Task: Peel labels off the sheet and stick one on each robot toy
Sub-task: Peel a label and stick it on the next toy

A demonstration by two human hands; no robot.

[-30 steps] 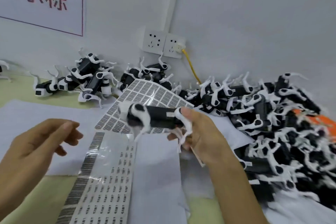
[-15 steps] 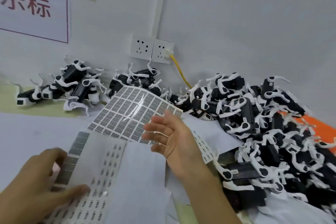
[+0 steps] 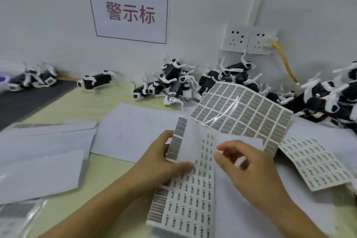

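White wall behind, yellow-green table (image 3: pixel 108 168) strewn with paper. Left hand (image 3: pixel 160 162) grips the label sheet (image 3: pixel 191 183): thumb flat on top, fingers curled behind its left edge, sheet bent up off the table. Right hand (image 3: pixel 249 168) hovers just beside the sheet's right edge, fingers loosely bent, index and thumb close together. Can't tell if it has a label yet; looks empty. Second barcode sheet (image 3: pixel 243 110) curls up behind. Robot toys (image 3: pixel 170 85) are piled along the wall, well apart from both hands, bigger heap (image 3: pixel 326 100) at right. Risk: labels are small and tightly packed, so a sloppy pinch lifts two or tears one. The bent sheet could flex and spoil the peel.
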